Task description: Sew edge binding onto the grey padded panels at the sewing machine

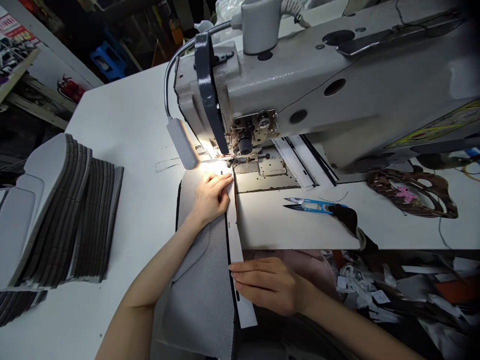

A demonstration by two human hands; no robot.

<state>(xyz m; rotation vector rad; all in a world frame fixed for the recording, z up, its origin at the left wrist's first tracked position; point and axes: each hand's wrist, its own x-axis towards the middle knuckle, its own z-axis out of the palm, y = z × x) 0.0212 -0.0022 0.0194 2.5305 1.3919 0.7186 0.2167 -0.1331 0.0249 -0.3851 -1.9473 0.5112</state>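
Note:
A grey fabric piece (pixel 202 295) with a black edge lies under the sewing machine (pixel 245 142) and hangs over the table's front edge. Along its right edge runs a white strip (pixel 235 240) with small dark slots. My left hand (pixel 213 197) presses on the fabric and strip just in front of the lit needle area, its fingers bent together. Lower down, my right hand (pixel 268 286) holds the strip at the fabric's edge, fingers close together and the thumb hidden.
Stacked grey padded pieces (pixel 75 210) stand on the white table (pixel 138 120) at the left. Blue thread snips (pixel 317 206), more white strips (pixel 300 160) and a brown patterned object (pixel 412 192) lie at the right. A lamp (pixel 182 142) hangs beside the needle.

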